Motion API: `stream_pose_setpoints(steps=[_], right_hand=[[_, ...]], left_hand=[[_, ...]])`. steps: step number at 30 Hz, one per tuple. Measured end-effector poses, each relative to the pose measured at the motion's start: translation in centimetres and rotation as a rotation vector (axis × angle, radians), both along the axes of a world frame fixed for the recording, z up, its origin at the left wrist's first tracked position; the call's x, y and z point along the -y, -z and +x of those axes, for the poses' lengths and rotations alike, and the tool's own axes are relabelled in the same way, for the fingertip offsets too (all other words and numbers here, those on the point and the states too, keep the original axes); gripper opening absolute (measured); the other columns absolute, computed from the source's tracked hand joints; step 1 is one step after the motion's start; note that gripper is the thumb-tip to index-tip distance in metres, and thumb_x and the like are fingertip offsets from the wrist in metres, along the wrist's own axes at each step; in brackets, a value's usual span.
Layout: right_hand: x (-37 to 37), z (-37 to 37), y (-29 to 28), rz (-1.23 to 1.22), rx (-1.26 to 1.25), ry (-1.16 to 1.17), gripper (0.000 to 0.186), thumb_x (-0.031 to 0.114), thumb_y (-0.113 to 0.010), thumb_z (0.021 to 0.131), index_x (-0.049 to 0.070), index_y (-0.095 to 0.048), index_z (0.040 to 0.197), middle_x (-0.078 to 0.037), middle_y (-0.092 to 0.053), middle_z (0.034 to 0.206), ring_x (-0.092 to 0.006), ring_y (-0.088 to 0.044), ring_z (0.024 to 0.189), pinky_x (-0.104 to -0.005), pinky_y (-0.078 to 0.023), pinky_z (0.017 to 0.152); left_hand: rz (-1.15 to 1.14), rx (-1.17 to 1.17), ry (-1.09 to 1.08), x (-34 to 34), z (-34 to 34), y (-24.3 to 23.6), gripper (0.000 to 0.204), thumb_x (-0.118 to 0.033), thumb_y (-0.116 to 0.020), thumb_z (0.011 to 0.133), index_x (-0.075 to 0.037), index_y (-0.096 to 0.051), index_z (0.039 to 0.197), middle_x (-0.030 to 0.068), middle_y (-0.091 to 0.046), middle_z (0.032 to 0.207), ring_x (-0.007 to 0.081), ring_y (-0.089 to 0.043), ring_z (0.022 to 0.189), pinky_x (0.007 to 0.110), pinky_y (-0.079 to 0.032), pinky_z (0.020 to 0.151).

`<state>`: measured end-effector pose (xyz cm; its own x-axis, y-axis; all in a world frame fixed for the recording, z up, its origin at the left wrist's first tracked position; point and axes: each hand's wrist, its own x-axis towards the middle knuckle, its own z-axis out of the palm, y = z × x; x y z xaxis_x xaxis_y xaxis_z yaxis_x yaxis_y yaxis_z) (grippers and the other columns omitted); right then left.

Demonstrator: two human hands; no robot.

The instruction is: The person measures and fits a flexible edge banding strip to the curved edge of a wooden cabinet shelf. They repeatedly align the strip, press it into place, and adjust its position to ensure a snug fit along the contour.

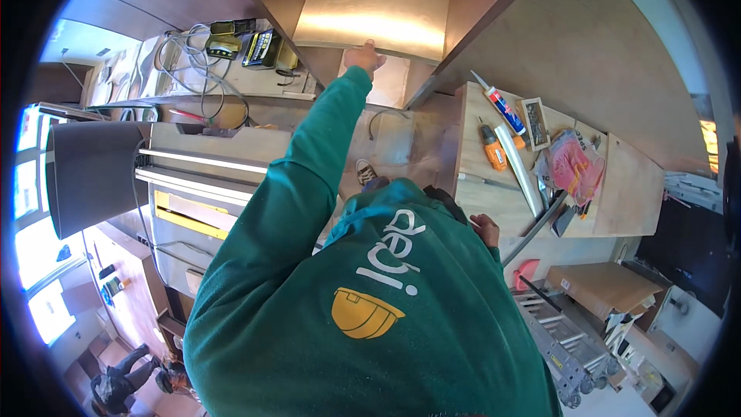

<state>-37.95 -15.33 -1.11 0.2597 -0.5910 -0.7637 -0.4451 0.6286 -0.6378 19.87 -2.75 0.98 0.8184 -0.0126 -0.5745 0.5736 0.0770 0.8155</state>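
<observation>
My left arm, in a green sleeve, reaches forward to an open brown cabinet (490, 11). There my left hand (365, 59) is closed on the front edge of a shelf board (370, 19), its thumb near the upper face. The board's surface shines with reflected light. Lower, at my right side, hangs my right hand (485, 229), its fingers curled. A small pale bit shows by those fingers, but I cannot make out what they hold. Beneath the shelf a lighter panel (390, 83) shows, partly covered by my left hand and wrist.
On the right-hand worktop (629, 185) lie an orange drill (492, 147), a sealant tube (505, 110), a box of screws (534, 123) and a pink bag (577, 170). A cable (189, 58) lies at left. A folded ladder (567, 344) and another person (120, 386) appear lower down.
</observation>
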Motion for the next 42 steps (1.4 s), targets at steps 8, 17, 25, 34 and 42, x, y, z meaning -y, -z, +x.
stream_pose_setpoints(steps=[8, 17, 25, 34, 42], right_hand=[[3.0, -3.0, 3.8, -0.502, -0.158, -0.845, 0.024, 0.021, -0.057, 0.098, -0.001, -0.064, 0.102, -0.017, -0.071, 0.102, -0.0295, -0.073, 0.094, -0.0424, -0.057, 0.076], [8.2, -1.2, 7.1, -0.357, -0.091, -1.227, 0.026, 0.020, -0.056, 0.099, 0.004, -0.061, 0.119, -0.015, -0.071, 0.111, -0.0273, -0.072, 0.094, -0.0400, -0.055, 0.075], [4.7, 17.8, 2.8, 0.078, 0.106, -0.807, 0.040, 0.024, -0.054, 0.105, 0.008, -0.052, 0.141, -0.009, -0.072, 0.110, -0.0183, -0.072, 0.088, -0.0313, -0.053, 0.070], [-1.5, 25.2, 2.1, 0.021, 0.231, -1.236, 0.044, 0.013, -0.057, 0.103, -0.003, -0.050, 0.144, -0.013, -0.072, 0.108, -0.0195, -0.072, 0.085, -0.0315, -0.057, 0.076], [-1.7, 24.7, 4.4, 0.036, 0.248, -1.358, 0.048, 0.013, -0.064, 0.100, -0.009, -0.053, 0.141, -0.015, -0.073, 0.108, -0.0199, -0.070, 0.098, -0.0311, -0.056, 0.089]], left_hand=[[0.183, 0.944, 0.498, 0.9, -6.0, -1.5, 0.024, -0.016, -0.062, 0.101, 0.007, -0.067, 0.099, 0.0146, -0.072, 0.078, 0.0255, -0.075, 0.079, 0.036, -0.059, 0.067], [-0.155, 0.748, 0.254, -15.6, -20.9, -16.3, 0.050, 0.020, -0.040, 0.086, -0.004, -0.064, 0.123, 0.0099, -0.069, 0.108, 0.0204, -0.069, 0.106, 0.036, -0.058, 0.090], [1.013, 0.396, -0.556, -48.3, -25.4, -16.4, 0.049, -0.034, -0.067, 0.095, 0.000, -0.062, 0.130, 0.0208, -0.071, 0.119, 0.0337, -0.068, 0.113, 0.043, -0.053, 0.097], [1.237, -0.244, -0.226, -41.9, -25.2, -10.8, 0.110, -0.058, -0.090, 0.070, 0.008, -0.039, 0.143, 0.0277, -0.061, 0.132, 0.0391, -0.063, 0.123, 0.045, -0.052, 0.104], [1.013, -0.363, -0.302, -44.1, -25.2, -10.8, 0.109, -0.048, -0.093, 0.070, 0.008, -0.037, 0.145, 0.0255, -0.057, 0.140, 0.0373, -0.060, 0.128, 0.045, -0.049, 0.109]])
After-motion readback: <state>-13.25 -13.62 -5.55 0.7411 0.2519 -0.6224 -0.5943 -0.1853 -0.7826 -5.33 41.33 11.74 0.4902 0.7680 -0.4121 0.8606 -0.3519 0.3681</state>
